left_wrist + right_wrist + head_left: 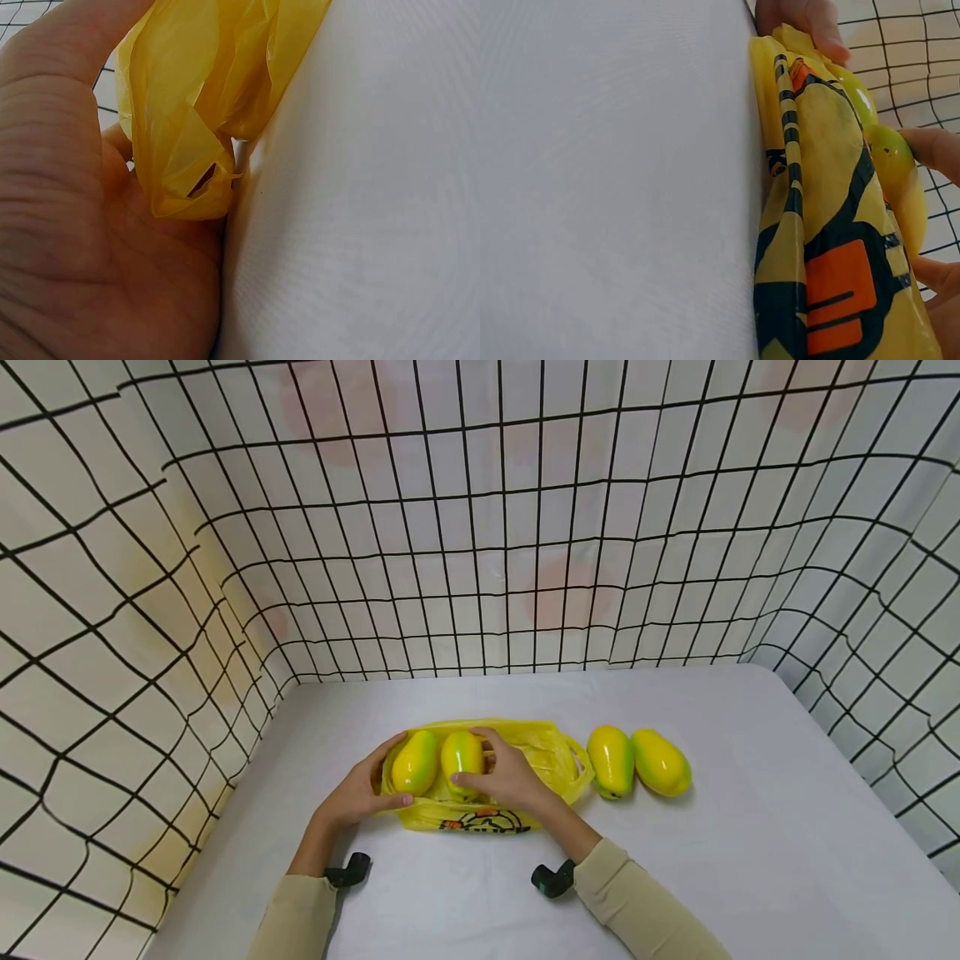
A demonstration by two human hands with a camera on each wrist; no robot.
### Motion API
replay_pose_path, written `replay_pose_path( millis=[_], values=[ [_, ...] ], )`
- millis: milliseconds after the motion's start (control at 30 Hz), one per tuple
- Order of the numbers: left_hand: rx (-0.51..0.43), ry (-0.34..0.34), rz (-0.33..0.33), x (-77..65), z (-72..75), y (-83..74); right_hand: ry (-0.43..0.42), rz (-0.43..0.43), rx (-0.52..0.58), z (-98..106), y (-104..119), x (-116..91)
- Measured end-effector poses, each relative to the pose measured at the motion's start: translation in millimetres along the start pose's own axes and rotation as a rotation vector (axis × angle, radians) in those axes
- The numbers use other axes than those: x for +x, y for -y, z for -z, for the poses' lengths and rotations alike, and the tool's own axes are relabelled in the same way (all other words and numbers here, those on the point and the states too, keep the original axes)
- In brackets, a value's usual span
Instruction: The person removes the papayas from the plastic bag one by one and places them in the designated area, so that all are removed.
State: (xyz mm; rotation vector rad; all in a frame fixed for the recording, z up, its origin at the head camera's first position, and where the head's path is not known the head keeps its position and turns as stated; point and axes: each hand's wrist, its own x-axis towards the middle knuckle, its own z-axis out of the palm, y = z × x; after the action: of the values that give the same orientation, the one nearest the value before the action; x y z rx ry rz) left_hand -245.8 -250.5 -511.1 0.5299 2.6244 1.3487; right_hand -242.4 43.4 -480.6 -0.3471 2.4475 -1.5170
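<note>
A yellow plastic bag (pixel 536 752) with a dark and orange print lies flat on the table. My left hand (pixel 358 792) grips its left end, thumb at the front edge and fingers at the back; the left wrist view shows the crumpled bag end (pixel 176 97) against the palm. One mango (pixel 415 764), yellow-green and glossy, lies beside that hand on the bag. To its right my right hand (pixel 513 777) holds another mango (pixel 461 753) between thumb and fingers. The right wrist view shows this mango (pixel 904 191) at the bag's upper edge, its underside hidden.
Right of the bag, two more mangoes, one upright in the view (pixel 611 762) and one slanted (pixel 662 763), lie side by side on the white table (pixel 750 843). A black wire grid (pixel 502 543) over pale cloth walls the back and both sides.
</note>
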Motion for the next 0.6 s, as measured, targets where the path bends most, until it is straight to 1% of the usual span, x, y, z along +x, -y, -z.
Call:
replay_pose_path(
  millis=[300,600],
  values=[
    [0.006,-0.006,0.000,0.0,0.0,-0.2,-0.020,-0.016,0.023,9.6,-2.6,-3.2],
    [-0.008,0.000,0.002,-0.5,-0.4,-1.5,-0.041,-0.030,0.018,24.0,-4.2,-10.0]
  ],
)
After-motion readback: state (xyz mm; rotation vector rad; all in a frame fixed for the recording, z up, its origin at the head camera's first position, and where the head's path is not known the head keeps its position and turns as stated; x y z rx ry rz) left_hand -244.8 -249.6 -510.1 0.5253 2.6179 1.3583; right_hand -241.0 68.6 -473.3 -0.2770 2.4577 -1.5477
